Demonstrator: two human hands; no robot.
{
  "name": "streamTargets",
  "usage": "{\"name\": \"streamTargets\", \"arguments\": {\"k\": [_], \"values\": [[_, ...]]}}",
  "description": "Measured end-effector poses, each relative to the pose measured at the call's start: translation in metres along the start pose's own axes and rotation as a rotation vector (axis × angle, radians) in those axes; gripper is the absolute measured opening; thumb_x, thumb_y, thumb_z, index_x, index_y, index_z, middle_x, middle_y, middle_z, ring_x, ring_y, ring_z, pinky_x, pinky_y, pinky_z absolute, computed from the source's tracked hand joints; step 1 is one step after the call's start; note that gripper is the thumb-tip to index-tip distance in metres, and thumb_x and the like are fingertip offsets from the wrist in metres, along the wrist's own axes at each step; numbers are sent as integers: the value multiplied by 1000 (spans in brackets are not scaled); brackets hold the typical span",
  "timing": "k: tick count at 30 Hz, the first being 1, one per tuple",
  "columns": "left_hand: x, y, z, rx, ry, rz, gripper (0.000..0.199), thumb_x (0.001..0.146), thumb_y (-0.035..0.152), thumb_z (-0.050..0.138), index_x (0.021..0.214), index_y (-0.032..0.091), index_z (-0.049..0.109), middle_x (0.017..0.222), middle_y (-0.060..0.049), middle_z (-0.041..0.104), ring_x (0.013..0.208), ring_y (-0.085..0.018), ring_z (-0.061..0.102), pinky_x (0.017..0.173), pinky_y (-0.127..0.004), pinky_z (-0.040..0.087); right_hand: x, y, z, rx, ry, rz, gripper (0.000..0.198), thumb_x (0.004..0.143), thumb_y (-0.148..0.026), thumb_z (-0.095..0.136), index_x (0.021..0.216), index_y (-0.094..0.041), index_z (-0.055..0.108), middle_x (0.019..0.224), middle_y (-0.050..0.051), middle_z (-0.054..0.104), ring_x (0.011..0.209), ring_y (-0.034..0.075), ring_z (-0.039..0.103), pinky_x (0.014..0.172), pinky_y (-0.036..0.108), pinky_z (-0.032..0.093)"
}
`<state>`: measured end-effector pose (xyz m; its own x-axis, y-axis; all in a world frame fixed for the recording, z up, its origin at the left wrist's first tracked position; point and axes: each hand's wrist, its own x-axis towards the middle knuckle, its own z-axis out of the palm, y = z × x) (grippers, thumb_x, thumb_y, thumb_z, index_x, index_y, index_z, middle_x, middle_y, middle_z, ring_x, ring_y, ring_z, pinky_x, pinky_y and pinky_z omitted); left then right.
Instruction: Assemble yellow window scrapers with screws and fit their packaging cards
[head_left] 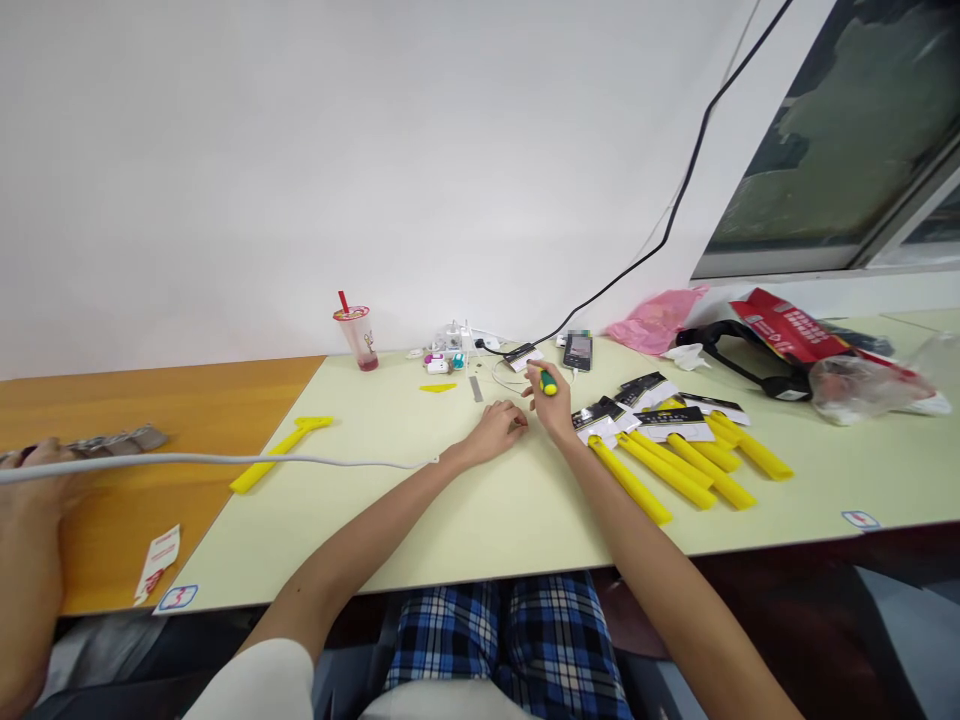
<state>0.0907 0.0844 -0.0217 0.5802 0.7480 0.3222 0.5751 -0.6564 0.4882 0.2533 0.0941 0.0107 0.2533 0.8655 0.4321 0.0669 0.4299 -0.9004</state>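
Note:
My right hand [551,398] is closed around a screwdriver-like tool with a green and yellow handle [548,382]; its tip is hidden by the fingers. Just left of it, my left hand [498,432] rests on the pale table [495,520] with its fingers curled; anything in them is hidden. Beyond the hands lie a thin grey metal strip [475,389] and a flat yellow piece [437,388]. Beside my right forearm is a pile of yellow-handled tools [690,470] with black and white cards. A single yellow tool [281,453] lies to the left.
A cup with a red straw [358,338], plugs and chargers [450,345] and a phone [578,351] stand along the wall. A black cable [686,180] hangs down to the table. Pink plastic [654,320] and a red bag [787,328] lie right. At far left is another person's hand [37,485].

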Motion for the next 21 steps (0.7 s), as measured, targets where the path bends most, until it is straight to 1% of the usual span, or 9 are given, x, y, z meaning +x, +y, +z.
{"name": "streamTargets", "arguments": {"k": [3,5,6,9,12,14,17,19,21], "values": [[-19,-10,-12,-1,23,3,13,105,26,66,108,19,77,116,-12,74,120,-31,68,112,-49,50,-5,23,-4,-214,-112,-190,35,102,-58,63,103,-24,71,94,7,73,75,23,68,69,38,59],[-27,-16,-19,-5,65,-22,12,105,28,67,108,20,75,115,-11,75,117,-30,69,111,-49,50,-6,34,-7,-332,-137,-274,26,101,-48,61,102,-24,72,98,10,74,89,29,71,85,45,59],[-30,-18,-22,-4,95,-38,13,105,29,66,109,20,75,114,-11,75,115,-29,69,109,-48,51,-5,37,-8,-373,-146,-288,24,100,-44,60,104,-24,73,99,11,74,94,31,72,90,46,58],[-34,-27,-31,44,198,-108,14,106,28,63,114,20,72,116,-11,76,114,-28,70,109,-47,53,-5,43,-11,-434,-178,-267,22,96,-36,58,107,-23,72,102,12,75,98,32,73,92,47,56],[-46,-38,-48,156,224,-202,19,104,25,63,121,22,71,124,-12,76,122,-29,69,115,-49,51,-8,43,-12,-444,-212,-257,21,92,-33,60,106,-24,71,100,11,76,94,32,72,91,46,56],[-64,-49,-69,200,229,-234,23,101,25,64,123,21,71,132,-15,75,128,-34,67,116,-55,50,-10,43,-12,-439,-240,-265,20,90,-33,61,105,-24,71,99,10,76,91,30,72,89,45,56],[-110,-68,-116,320,227,-295,26,101,30,62,124,23,71,140,-15,74,133,-37,64,118,-57,48,-12,43,-10,-428,-283,-272,20,90,-33,62,106,-25,71,99,9,78,90,29,72,89,44,56],[-148,-81,-155,413,283,-398,26,103,33,57,122,24,71,136,-14,75,130,-36,66,119,-57,48,-13,44,-8,-421,-303,-272,20,90,-32,62,105,-25,72,101,10,79,91,29,71,90,44,56],[-185,-93,-192,498,336,-573,27,101,38,57,120,23,70,132,-16,76,130,-38,66,118,-57,48,-13,45,-6,-413,-316,-268,20,88,-31,63,104,-25,72,102,10,79,92,30,71,92,44,55]]}}
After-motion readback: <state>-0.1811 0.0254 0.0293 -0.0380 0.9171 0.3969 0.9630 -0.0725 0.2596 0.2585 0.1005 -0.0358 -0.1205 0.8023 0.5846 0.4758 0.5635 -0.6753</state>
